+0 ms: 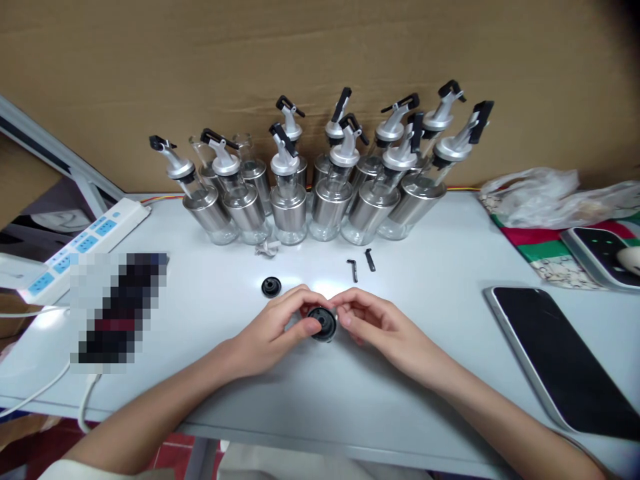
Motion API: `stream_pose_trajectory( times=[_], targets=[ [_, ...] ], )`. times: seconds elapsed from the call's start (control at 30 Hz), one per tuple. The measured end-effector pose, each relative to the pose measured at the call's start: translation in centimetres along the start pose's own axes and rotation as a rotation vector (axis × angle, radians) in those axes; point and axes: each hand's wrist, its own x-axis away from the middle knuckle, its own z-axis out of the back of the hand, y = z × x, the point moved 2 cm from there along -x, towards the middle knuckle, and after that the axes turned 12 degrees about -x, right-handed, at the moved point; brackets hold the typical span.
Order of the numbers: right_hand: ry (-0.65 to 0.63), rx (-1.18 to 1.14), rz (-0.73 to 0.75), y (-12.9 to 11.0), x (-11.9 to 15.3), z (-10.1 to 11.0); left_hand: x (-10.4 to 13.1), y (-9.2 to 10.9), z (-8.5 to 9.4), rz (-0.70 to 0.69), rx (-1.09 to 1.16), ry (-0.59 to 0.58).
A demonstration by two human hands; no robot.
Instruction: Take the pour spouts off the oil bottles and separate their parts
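My left hand (273,330) grips a round black cap (323,323) between thumb and fingers, just above the table. My right hand (375,327) is curled at the cap's right side, thumb and fingertips close together; whatever they may hold is too small to make out. Another round black cap (271,287) lies on the table behind my left hand. A silvery spout piece (268,249) rests near the bottles. Two small black levers, one bent (354,270) and one straighter (369,259), lie behind my right hand.
Rows of glass and metal bottles (290,210) with silver spouts stand at the back. To the left are a power strip (85,247) and a pixelated phone (120,310) with cables. A large dark-screened device (560,360), plastic bag (545,193) and white device (605,257) sit right.
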Motion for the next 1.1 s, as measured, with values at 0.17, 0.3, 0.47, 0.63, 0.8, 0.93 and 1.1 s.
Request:
stream_pose_trajectory(
  times=[0.17,0.3,0.47,0.63,0.8,0.93,1.1],
  targets=[
    [-0.1,-0.071,-0.023,0.1,0.3,-0.7,-0.1,-0.3,-0.8,0.037,-0.002,-0.077],
    [-0.083,-0.065,-0.053,0.2,0.4,-0.8,-0.2,-0.5,-1.0,0.113,-0.012,-0.043],
    [0.027,-0.062,0.012,0.0,0.3,-0.5,0.0,-0.1,-0.7,0.223,-0.136,-0.011],
    [0.043,-0.048,0.039,0.1,0.3,-0.6,-0.2,0.4,-0.6,0.218,-0.236,-0.119],
    [-0.033,-0.029,0.028,0.2,0.2,-0.8,-0.5,0.6,-0.8,0.208,-0.28,-0.156],
    [-0.069,-0.041,-0.01,0.3,0.3,-1.0,-0.4,0.7,-0.8,0.195,-0.305,-0.16],
    [-0.127,-0.055,-0.072,0.3,0.9,-1.4,-0.4,1.1,-0.9,0.131,-0.341,-0.198]
  ],
)
